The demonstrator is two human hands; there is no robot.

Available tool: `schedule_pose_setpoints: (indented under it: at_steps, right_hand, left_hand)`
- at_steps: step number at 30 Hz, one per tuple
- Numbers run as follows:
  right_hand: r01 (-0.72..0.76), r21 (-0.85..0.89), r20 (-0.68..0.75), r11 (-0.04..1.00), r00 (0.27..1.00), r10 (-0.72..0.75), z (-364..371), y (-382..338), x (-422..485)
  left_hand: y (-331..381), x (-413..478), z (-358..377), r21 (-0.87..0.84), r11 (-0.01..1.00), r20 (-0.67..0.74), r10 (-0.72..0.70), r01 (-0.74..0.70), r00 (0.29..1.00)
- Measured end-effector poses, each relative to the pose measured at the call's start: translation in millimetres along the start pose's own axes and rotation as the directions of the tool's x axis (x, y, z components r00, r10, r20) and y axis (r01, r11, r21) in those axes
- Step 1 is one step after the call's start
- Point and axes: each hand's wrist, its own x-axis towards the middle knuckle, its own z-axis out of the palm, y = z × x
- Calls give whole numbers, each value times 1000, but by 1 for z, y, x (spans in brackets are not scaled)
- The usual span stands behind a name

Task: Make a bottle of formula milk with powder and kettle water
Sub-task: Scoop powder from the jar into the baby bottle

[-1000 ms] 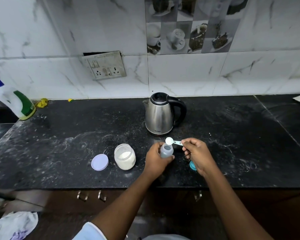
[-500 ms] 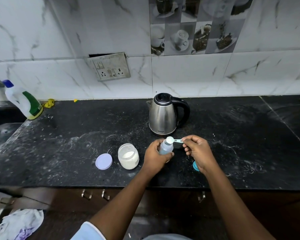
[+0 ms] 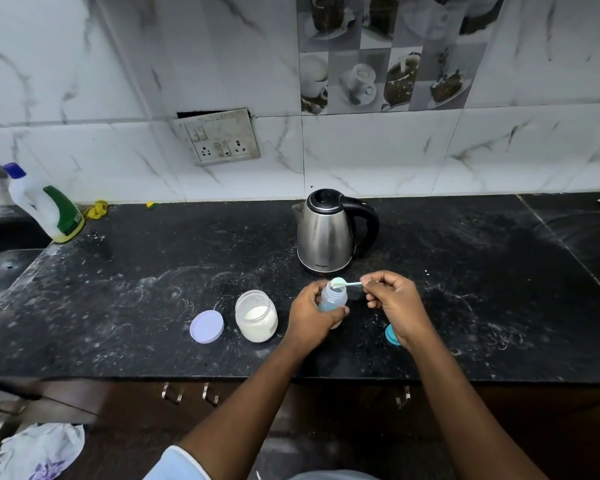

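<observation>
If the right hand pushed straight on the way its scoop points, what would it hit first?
Probably the baby bottle, its open neck right at the bowl of the scoop the right hand pinches; the left hand gripping it lies just beyond. Height is unclear.

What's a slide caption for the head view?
Left hand grips the bottle while right hand holds a scoop over its mouth, kettle behind.

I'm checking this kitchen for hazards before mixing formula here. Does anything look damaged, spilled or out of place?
Yes. The grey wall switch-and-socket plate sits crooked, with a dark gap above it, as if loose from the wall. White powdery smears streak the black stone counter left of the steel kettle.
</observation>
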Motion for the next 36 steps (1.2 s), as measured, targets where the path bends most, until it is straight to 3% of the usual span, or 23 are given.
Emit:
schedule_pose_setpoints:
  at_steps: [24,27,36]
  right_hand:
    - [41,-85,14,996,999,-40,1,-7,-10]
    - [27,-5,-1,1000,1000,-27,1,-8,-11]
    - [0,-5,5,1000,1000,0,1,-6,-10]
  left_hand:
    - [2,-3,-3,6,1000,5,2,-2,1000]
    - [-1,-3,-2,5,1000,9,-2,2,1000]
    - [0,-4,-4,4,1000,8,9,-9,1000]
